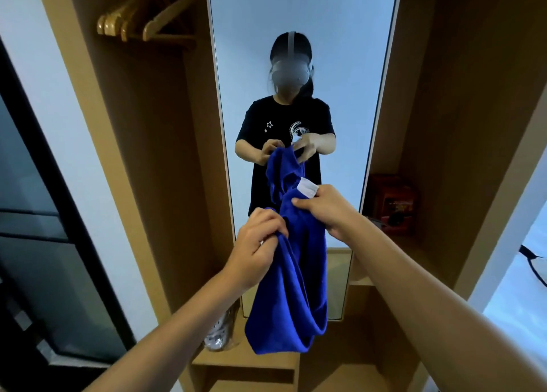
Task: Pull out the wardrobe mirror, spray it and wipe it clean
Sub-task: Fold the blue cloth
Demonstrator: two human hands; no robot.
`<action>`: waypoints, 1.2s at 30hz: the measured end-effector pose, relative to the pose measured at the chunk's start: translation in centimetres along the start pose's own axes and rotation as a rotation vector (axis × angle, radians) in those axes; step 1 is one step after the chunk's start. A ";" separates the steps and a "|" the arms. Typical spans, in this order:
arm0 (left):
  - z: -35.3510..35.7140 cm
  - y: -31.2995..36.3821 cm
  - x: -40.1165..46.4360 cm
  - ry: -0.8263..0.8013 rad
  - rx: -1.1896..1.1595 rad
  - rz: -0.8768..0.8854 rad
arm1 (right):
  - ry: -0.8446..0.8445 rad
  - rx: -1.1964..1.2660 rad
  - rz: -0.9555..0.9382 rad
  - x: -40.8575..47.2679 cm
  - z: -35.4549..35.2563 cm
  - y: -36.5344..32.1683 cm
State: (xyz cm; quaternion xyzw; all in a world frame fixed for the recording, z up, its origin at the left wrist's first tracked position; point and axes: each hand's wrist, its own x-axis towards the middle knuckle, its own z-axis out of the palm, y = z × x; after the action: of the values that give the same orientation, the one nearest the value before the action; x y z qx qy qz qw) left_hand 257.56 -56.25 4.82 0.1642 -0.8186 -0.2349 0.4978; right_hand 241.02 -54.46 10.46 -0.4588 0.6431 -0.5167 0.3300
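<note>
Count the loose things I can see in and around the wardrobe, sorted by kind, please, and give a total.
Blue cloth, held by the left hand and the right hand: 1
Wooden hangers: 4 as far as I can tell, since they overlap
Red box: 1
Pull-out mirror: 1
Total: 7
</note>
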 end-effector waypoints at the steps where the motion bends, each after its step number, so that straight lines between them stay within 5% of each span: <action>1: 0.1 -0.2 -0.2 0.020 -0.005 -0.014 | 0.035 -0.062 -0.003 0.2 0.0 0.2; 4: 0.2 -0.7 -0.6 0.056 0.028 -0.025 | 0.021 -0.074 0.001 0.0 0.0 0.4; 10: 1.1 0.0 -0.6 -0.014 0.176 0.031 | -0.496 0.212 0.059 -2.4 -0.2 -0.3; 14: 0.6 -0.6 -0.4 0.029 0.116 -0.022 | -0.613 0.272 0.062 -2.5 -1.3 0.7; 22: -0.5 -1.2 -1.1 -0.122 -0.008 -0.186 | -0.520 0.146 -0.028 -2.2 -0.4 1.9; 26: -2.1 -1.8 -1.5 -0.051 -0.192 -0.558 | -0.494 0.123 -0.093 -2.2 -1.0 1.8; 30: -3.0 -2.0 -1.1 -0.243 -0.448 -0.821 | -0.477 0.149 -0.191 -2.2 -1.3 1.8; 36: -4.0 -2.2 -0.7 -0.337 -0.392 -0.855 | -0.422 0.132 -0.302 -2.4 -1.4 2.6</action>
State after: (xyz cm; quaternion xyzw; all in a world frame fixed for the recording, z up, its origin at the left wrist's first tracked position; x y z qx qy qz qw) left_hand 261.50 -58.64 4.61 0.3481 -0.6875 -0.5906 0.2394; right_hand 239.98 -51.59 8.21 -0.6247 0.4493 -0.4937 0.4050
